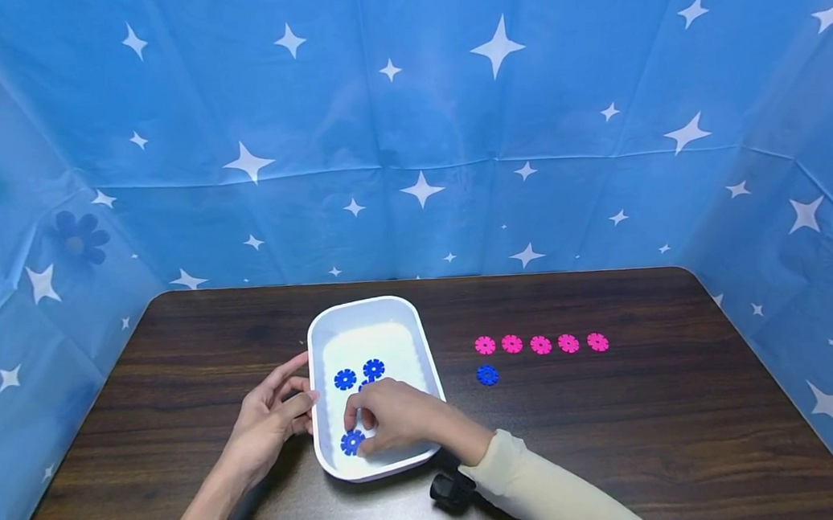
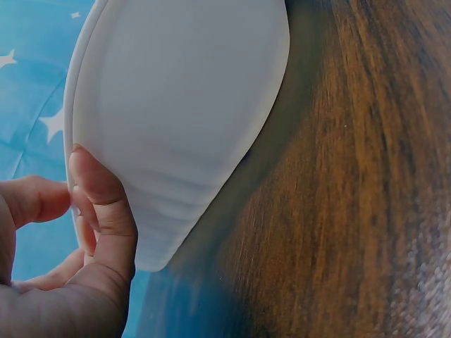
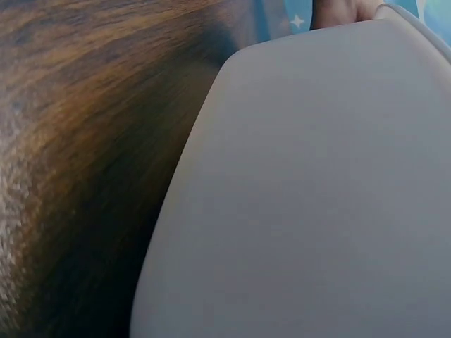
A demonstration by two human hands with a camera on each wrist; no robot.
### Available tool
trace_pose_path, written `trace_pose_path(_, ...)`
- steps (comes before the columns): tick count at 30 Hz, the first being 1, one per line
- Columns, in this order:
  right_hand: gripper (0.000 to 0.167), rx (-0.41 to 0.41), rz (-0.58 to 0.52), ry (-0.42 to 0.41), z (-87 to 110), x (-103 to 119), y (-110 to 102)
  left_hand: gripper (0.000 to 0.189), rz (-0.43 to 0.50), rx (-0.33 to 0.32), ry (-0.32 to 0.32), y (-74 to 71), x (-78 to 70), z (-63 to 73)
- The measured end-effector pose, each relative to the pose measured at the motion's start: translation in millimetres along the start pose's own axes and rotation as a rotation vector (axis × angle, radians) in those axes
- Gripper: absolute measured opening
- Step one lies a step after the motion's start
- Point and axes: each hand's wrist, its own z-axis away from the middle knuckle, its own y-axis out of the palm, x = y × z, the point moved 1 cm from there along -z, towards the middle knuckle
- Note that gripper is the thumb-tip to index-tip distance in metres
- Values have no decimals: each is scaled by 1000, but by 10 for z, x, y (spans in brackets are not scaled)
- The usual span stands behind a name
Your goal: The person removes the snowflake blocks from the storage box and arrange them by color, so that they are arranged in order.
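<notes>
A white tray lies on the table with several blue notched plastic discs in it. My left hand holds its left rim, the thumb at the edge and the other fingers along the outer wall, as the left wrist view shows. Inside the tray my right hand has curled thumb and forefinger at the edges of a blue notched disc near the front. Two more blue discs, a left one and a right one, lie farther back. Another is partly hidden under the right hand.
To the tray's right, several pink notched discs form a row on the dark wooden table. One blue disc lies in front of the leftmost pink one. A blue star-patterned cloth hangs behind and at both sides.
</notes>
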Motion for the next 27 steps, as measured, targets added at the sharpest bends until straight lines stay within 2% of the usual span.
trace_pose_path(9, 25, -20, -29, -7, 8, 9, -2, 64, -1, -5, -21, 9, -17, 12)
trace_pose_path(17, 15, -68, -69, -44, 33, -1, -17, 64, 10, -7, -16, 11, -16, 7)
trace_pose_path(27, 10, -70, -84, -103, 65, -16, -56, 64, 6, -8, -7, 13, -9, 6)
